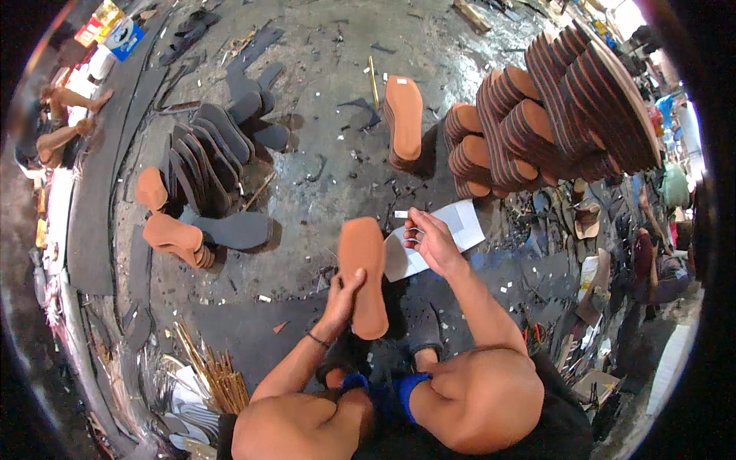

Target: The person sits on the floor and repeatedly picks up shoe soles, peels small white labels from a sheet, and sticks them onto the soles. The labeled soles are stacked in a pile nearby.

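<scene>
My left hand (pixel 337 300) grips a tan shoe sole (pixel 363 247) by its edge, thumb lying across the upper face. The sole stands nearly upright in front of my knees, tan side showing. Just to its right, my right hand (pixel 437 244) is closed in a pinch on a small white sticker (pixel 401 215). Under that hand a white sheet (pixel 462 221) with greyish patches lies on the floor, partly covered by the sole and my fingers. Beyond it stands a short stack of tan soles (pixel 404 115), a small white label on its top one.
Tall piles of tan and black soles (pixel 571 107) rise at the right. On the left, black soles (pixel 203 157) lean in a row beside a few tan soles (pixel 176 236). Thin sticks (pixel 215 364) lie near my left knee. Another person's legs (pixel 73 115) show at far left.
</scene>
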### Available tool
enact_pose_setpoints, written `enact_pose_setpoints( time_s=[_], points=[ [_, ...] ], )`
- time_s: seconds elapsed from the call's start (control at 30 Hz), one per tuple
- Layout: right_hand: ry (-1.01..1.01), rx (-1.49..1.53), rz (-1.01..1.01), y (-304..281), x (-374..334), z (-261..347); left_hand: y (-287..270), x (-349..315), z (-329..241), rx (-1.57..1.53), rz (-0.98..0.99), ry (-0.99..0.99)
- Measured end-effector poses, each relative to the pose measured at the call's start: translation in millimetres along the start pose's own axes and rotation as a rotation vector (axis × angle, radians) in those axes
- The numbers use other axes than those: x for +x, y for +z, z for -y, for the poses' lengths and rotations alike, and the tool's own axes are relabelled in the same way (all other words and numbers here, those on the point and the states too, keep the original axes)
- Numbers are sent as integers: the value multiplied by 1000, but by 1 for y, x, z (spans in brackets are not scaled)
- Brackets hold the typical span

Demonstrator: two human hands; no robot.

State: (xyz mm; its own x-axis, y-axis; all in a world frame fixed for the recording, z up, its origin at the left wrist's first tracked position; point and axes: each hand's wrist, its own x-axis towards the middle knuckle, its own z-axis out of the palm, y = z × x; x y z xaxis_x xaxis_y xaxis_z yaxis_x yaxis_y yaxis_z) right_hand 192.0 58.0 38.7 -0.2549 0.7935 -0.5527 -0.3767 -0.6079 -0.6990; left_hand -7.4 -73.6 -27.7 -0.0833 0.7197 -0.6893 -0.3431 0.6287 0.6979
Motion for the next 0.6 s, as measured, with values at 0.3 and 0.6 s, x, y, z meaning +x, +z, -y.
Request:
enact_pose_setpoints(
  time_s=[0.3, 0.6],
  points=[
    [-47, -412, -105, 4, 10, -44, 14, -22, -23, 1038, -199, 508],
    [-272, -739, -239, 14, 14, -66, 40, -9, -51, 1258, -45, 835]
  ],
)
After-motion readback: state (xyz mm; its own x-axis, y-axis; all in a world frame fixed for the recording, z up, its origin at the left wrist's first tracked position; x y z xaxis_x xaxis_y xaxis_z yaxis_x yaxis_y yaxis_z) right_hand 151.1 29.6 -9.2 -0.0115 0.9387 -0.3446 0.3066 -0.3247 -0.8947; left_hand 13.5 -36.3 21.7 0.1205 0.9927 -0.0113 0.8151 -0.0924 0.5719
